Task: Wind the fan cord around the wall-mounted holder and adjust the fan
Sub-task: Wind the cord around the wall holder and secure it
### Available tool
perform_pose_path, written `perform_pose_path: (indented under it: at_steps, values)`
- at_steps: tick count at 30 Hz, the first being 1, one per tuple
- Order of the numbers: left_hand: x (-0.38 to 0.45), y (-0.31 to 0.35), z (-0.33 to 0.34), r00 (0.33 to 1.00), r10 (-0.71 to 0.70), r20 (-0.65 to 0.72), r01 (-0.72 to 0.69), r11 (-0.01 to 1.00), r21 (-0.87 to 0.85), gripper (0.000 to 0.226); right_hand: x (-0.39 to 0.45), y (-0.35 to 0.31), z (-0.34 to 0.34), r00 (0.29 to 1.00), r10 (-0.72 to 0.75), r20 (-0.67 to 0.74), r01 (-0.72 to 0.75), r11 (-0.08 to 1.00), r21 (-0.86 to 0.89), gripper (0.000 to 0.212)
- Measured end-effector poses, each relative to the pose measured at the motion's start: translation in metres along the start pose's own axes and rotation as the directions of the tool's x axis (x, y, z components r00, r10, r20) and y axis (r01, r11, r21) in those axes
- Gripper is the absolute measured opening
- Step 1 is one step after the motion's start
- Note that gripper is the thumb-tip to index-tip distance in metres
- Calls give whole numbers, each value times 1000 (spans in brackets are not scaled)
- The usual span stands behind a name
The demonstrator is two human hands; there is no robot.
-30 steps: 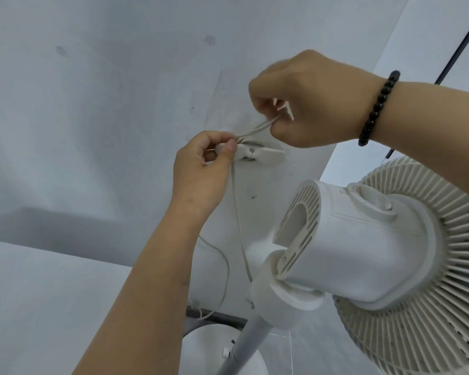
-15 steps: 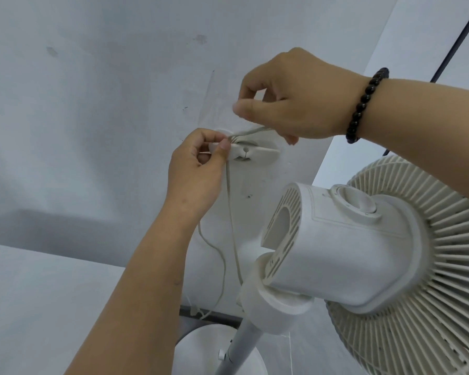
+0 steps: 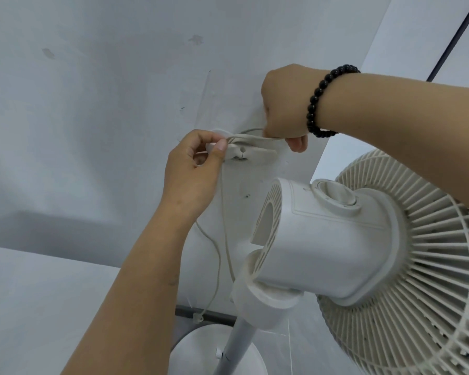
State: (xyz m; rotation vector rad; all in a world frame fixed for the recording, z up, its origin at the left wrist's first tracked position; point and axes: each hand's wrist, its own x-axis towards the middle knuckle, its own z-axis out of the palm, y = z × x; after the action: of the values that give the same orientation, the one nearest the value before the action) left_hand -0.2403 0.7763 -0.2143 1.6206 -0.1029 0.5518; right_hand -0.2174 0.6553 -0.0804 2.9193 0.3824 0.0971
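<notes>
Against the wall (image 3: 92, 131), the scene runs from large to small as follows. Fan (image 3: 336, 253): motor housing and rear grille fill the lower right, on a pole rising from a round base; it stands just in front of the wall and is touched by neither hand. Right hand (image 3: 284, 104), wearing a bead bracelet (image 3: 316, 104): fingers curled, knuckles toward the wall, gripping the cord (image 3: 251, 138) at the holder's right end. Left hand (image 3: 192, 174): thumb and forefinger pinch the holder's left tip, with the thumb pad pressing the cord turns there. Holder (image 3: 248, 154): a pale two-ended cleat fixed to the wall, between the two hands. Cord: a few turns lie along the top of the holder; two slack strands hang down from its left end, one toward the fan's neck, the other toward a small clip near the floor.

Step in hand, as judged: another turn is being laid round the holder, and the fan is not yet adjusted. To do it well, the right hand should keep gentle tension and carry the cord fully behind the right horn before returning, while the left thumb pins the earlier turns so none slips off. Turns should lie side by side, not stacked. Enough slack should be left toward the fan's neck for it to tilt freely.
</notes>
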Motion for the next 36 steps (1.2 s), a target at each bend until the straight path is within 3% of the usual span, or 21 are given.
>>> perform_pose_path:
  at_steps: [3, 6, 8, 11, 14, 18, 21, 23, 25, 28, 32, 36]
  values:
    - [0, -2, 0, 1000, -18, 11, 19, 999, -31, 13, -12, 7, -2, 998, -27, -65, 33, 994, 100, 26]
    - [0, -2, 0, 999, -37, 16, 38, 998, -42, 13, -17, 18, -9, 965, 60, -254, 47, 916, 398, 21]
    - [0, -2, 1, 999, -44, 21, 45, 998, -41, 12, -20, 27, -13, 915, 131, -381, 87, 859, 505, 17]
    - [-1, -1, 3, 998, -58, 13, 59, 997, -46, 14, -21, 33, -18, 815, 222, -534, 118, 840, 530, 10]
    - [0, -1, 3, 998, -59, -8, 59, 997, -53, 16, -15, 35, -16, 800, 180, -572, 97, 902, 420, 21]
    - [-1, -2, 3, 999, -47, -17, 46, 998, -52, 16, -15, 26, -9, 760, -154, -632, 200, 980, 1, 46]
    - [-1, -1, 4, 1000, -22, -8, 22, 998, -51, 18, -15, 21, -3, 695, -474, -540, 270, 869, -414, 56]
    - [-1, -1, 3, 1000, 0, -7, -1, 999, -46, 19, -14, 19, 6, 684, -614, -394, 352, 751, -558, 50]
    - [-1, -2, 1, 1000, 24, -9, -25, 999, -37, 18, -12, 18, 13, 706, -654, -272, 433, 703, -564, 42]
    - [-1, -4, 3, 999, 32, -20, -33, 998, -62, 18, -8, 22, 17, 765, -613, -195, 488, 750, -446, 37]
    - [0, -3, 6, 999, 20, -38, -23, 996, -90, 20, -5, 28, 15, 823, -536, -189, 459, 822, -337, 26]
    - [0, -4, 6, 999, 9, -47, -12, 997, -70, 17, -4, 24, 12, 785, -548, -290, 462, 829, -315, 18]
